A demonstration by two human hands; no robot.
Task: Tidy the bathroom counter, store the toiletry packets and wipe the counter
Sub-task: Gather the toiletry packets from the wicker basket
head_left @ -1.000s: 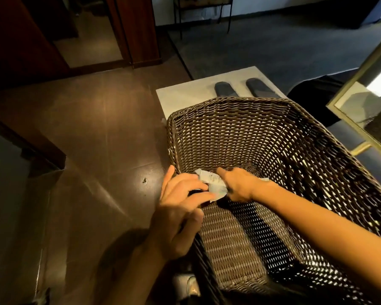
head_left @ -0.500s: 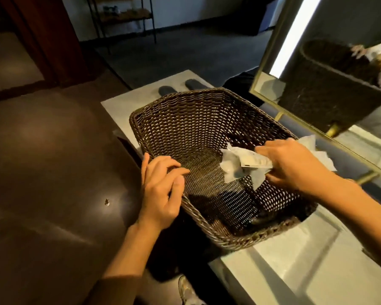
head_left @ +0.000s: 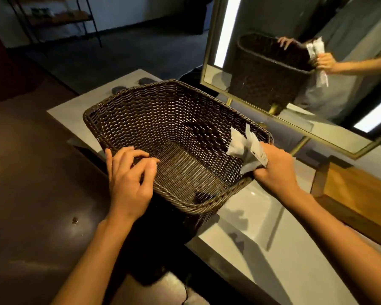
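Observation:
A dark brown wicker basket (head_left: 141, 119) stands tilted at the left end of the pale bathroom counter (head_left: 251, 219). Its inside looks bare. My right hand (head_left: 275, 170) is closed around a bunch of white toiletry packets (head_left: 244, 146), held over the basket's right rim. My left hand (head_left: 128, 172) rests on the near left rim, fingers curled over the weave. A dark patch shows low on the basket's near wall; I cannot tell what it is.
A gold-framed mirror (head_left: 209, 49) stands behind the counter and reflects the basket and the hands. A wooden box (head_left: 352, 194) sits at the right. Two dark slippers (head_left: 144, 80) lie on a pale mat beyond the basket. Brown floor lies to the left.
My right hand has lifted the packets out of the basket bottom and carried them to the right rim. The view has swung right toward the mirror. My left hand stays on the rim.

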